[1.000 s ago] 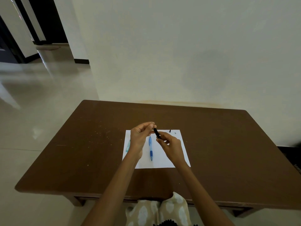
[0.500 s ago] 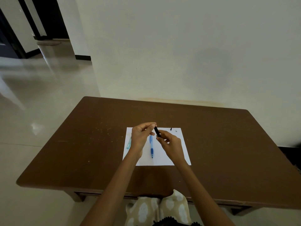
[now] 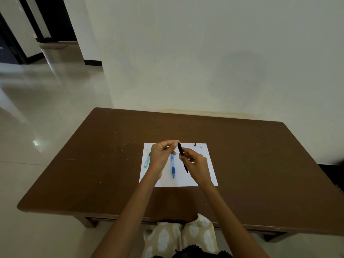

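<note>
The right hand grips a black pen just above the paper, and the left hand pinches its top end. If either grip slackens, the pen or a small part could drop and roll off the tabletop.

I count three pens: one slim black plastic pen, one blue plastic pen with a darker grip and one translucent green plastic pen. There is one white rectangular paper sheet. Near its far edge I count two tiny loose bits: one short black piece and one small grey piece. One brown wooden surface carries them.
</note>
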